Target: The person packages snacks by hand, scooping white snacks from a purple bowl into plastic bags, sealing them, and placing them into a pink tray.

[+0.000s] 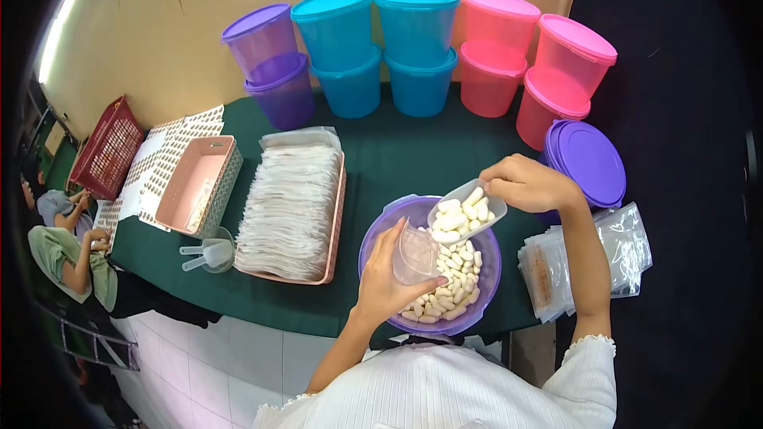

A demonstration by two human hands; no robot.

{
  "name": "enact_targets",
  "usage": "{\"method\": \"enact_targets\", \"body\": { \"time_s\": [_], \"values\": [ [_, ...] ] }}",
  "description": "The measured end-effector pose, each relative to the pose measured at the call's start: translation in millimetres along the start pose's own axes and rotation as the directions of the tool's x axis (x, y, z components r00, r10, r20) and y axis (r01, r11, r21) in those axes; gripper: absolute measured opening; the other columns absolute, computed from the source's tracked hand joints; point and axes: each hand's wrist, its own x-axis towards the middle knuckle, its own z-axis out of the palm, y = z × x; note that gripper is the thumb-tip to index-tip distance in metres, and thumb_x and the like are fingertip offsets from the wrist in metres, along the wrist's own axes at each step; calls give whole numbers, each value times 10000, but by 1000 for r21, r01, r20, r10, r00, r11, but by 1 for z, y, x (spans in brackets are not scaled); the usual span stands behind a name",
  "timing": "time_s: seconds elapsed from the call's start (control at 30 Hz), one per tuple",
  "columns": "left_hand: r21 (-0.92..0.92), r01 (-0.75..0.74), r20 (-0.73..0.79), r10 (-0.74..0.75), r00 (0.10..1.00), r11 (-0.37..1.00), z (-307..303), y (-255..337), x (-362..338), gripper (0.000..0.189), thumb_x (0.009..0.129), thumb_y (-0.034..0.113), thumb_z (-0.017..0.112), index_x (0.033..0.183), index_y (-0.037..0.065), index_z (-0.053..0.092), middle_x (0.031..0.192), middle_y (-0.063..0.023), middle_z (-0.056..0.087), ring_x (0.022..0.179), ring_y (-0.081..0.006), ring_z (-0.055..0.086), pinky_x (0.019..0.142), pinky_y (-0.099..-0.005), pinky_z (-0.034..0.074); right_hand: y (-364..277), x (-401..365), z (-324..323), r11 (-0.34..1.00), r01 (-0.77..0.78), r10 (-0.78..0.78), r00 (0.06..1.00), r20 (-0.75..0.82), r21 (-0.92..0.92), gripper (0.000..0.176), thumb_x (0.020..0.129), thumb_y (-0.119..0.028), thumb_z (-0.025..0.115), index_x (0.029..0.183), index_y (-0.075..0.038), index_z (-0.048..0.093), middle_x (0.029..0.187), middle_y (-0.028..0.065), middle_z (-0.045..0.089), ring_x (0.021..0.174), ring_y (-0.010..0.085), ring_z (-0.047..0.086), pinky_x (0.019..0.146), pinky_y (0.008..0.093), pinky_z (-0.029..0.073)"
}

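Observation:
My right hand (531,183) grips a translucent white scoop (494,213) heaped with cream-white capsule-shaped pieces (461,218). It is tilted toward a clear plastic cup (416,254), which my left hand (381,278) holds with fingers and thumb around it. Both are above a purple tub (490,290) at the table's front edge. Many more of the pale pieces (449,294) lie inside that tub. The cup's inside looks clear, though reflections make its contents hard to judge.
Stacked purple, blue (342,32) and pink tubs line the back. A basket of plastic packets (290,199), a pink basket (199,183) and spare scoops (211,254) stand left. Plastic bags (620,250) and a purple lid (590,163) lie right. Other people (67,266) sit far left.

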Motion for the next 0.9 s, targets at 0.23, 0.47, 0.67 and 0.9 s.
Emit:
{"method": "enact_targets", "body": {
  "time_s": [0.23, 0.47, 0.67, 0.9],
  "values": [
    [25, 69, 36, -70, 997, 997, 5, -2, -2, 800, 500, 314, 799, 1127, -52, 461, 1045, -195, 535, 936, -274, 560, 805, -336, 445, -37, 7, 14, 852, -4, -12, 1000, -28, -523, 220, 704, -147, 437, 596, 2, 557, 538, 175, 526, 511, 328, 496, 626, 387, 358],
    [93, 92, 54, -97, 994, 991, 5, 1, -2, 768, 505, 321, 789, 1103, -53, 486, 1008, -162, 557, 913, -260, 570, 781, -330, 451, -74, 4, 30, 633, 30, -67, 998, -16, -773, 119, 639, -135, 542, 541, -90, 592, 532, 57, 558, 546, 173, 556, 687, 305, 300],
    [147, 74, 97, -89, 991, 986, 2, 2, -2, 796, 542, 399, 755, 1143, -19, 442, 1038, -179, 536, 899, -290, 568, 753, -350, 465, -90, 1, 28, 567, -7, -31, 999, -29, -824, 86, 624, -137, 543, 587, -70, 580, 537, 68, 551, 537, 163, 544, 661, 296, 294],
    [109, 34, -27, -31, 999, 993, 2, -4, -5, 857, 554, 359, 760, 1205, -25, 357, 1122, -188, 458, 1002, -308, 502, 810, -363, 431, -70, -5, 16, 536, -217, 130, 976, -174, -816, 111, 635, -126, 525, 677, -38, 578, 606, 90, 571, 584, 192, 557, 673, 316, 307]
  ]
}}
